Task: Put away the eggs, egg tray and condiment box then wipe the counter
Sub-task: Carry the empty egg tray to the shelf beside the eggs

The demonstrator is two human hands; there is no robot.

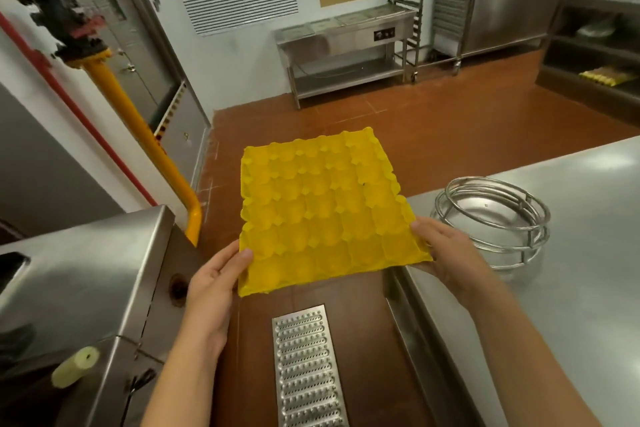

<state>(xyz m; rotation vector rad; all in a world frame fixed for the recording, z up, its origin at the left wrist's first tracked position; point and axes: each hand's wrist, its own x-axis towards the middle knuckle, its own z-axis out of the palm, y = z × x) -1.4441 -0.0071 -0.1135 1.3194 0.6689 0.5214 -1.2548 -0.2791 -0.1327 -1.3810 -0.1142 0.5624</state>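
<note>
Both hands, left hand (211,282) and right hand (446,253), grip the empty tray (322,211) over the floor. Wire rack (498,218) sits on the worktop (571,288) beside it.

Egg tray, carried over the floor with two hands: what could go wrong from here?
1. The left hand and right hand pinch only the near corners of the empty egg tray; its far end is unsupported and may sag or slip.
2. The right edge passes close to the wire ring stand on the counter and could knock it.
3. The tray hides some of the floor ahead.
</note>
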